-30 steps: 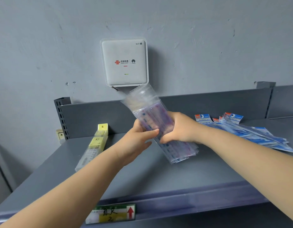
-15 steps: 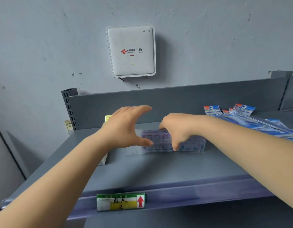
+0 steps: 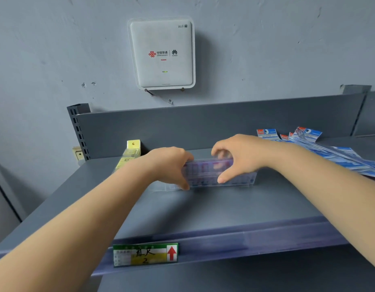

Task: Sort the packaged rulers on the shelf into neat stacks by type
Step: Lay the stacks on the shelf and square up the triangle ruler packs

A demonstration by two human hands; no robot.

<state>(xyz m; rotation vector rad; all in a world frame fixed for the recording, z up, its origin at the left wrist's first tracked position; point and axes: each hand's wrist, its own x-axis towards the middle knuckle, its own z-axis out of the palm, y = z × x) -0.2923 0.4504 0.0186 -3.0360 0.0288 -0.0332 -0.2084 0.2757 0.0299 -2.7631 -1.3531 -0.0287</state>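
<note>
Ruler stack [image 3: 220,173] between both hands [image 3: 205,163].

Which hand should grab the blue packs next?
Right, probably. The right hand sits nearer the blue packs, which lie fanned on the shelf's right end. The left hand is farther, beside the yellow packs.

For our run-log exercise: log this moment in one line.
left hand: shut on purple ruler stack | right hand: same | stack: on shelf | blue-header rulers: fanned
</note>
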